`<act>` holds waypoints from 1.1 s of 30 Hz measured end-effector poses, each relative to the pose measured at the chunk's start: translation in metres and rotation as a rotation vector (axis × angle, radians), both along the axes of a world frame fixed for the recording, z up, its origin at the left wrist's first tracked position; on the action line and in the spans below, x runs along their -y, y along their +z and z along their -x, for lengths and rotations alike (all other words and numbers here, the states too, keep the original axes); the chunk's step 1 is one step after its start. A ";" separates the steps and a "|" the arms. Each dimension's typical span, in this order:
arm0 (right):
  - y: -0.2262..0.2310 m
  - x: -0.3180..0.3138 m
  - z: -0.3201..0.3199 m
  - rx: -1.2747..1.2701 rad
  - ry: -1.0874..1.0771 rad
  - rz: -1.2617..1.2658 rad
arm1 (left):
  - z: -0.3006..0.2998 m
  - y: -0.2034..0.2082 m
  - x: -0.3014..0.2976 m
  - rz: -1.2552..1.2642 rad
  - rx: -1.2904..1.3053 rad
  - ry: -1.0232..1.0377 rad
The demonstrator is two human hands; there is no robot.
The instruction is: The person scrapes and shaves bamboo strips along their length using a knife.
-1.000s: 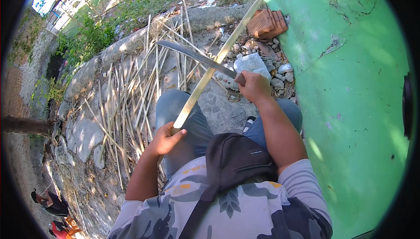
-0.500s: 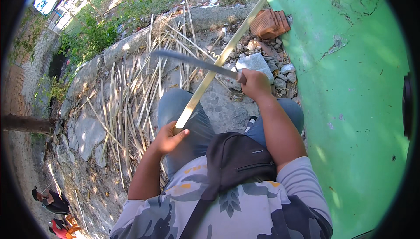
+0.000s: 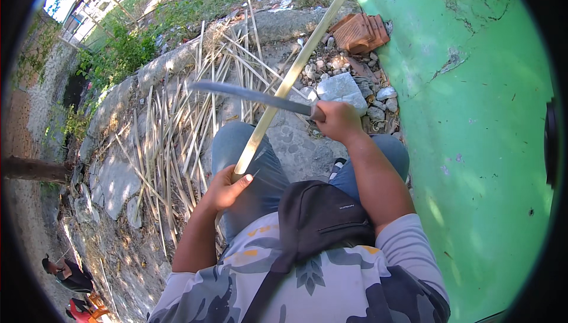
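Observation:
My left hand (image 3: 223, 188) is closed around the lower end of a long pale bamboo strip (image 3: 300, 65), which slants up and away to the right above my knee. In my right hand (image 3: 342, 120) is the handle of a machete (image 3: 251, 93), its long grey blade pointing left. The blade crosses the strip near its middle; whether they touch I cannot tell. Many loose split strips (image 3: 183, 128) lie in a heap on the ground beyond my left knee.
A green wall (image 3: 473, 145) runs along my right side. Stacked clay roof tiles (image 3: 361, 33), a pale stone block (image 3: 342, 89) and rubble lie at its foot. A black bag (image 3: 322, 219) rests on my front. Two people (image 3: 68, 273) are at the far lower left.
The machete and my right hand have moved slightly left and down. The strip has tipped a little to the left at its far end. A shaving seen on it earlier no longer shows there.

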State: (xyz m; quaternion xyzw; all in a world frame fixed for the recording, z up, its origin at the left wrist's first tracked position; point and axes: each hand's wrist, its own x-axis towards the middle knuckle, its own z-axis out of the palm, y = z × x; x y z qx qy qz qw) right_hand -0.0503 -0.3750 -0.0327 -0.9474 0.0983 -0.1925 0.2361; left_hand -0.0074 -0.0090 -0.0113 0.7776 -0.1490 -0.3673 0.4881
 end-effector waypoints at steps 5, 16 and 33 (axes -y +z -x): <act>-0.001 -0.018 -0.001 -0.035 0.338 0.200 | 0.004 0.019 0.010 -0.126 0.006 0.003; -0.008 0.010 -0.005 -0.143 -0.069 -0.112 | 0.002 0.006 0.006 -0.023 0.013 -0.002; -0.012 0.012 -0.006 -0.175 -0.081 -0.173 | 0.004 0.012 0.012 -0.071 0.080 -0.018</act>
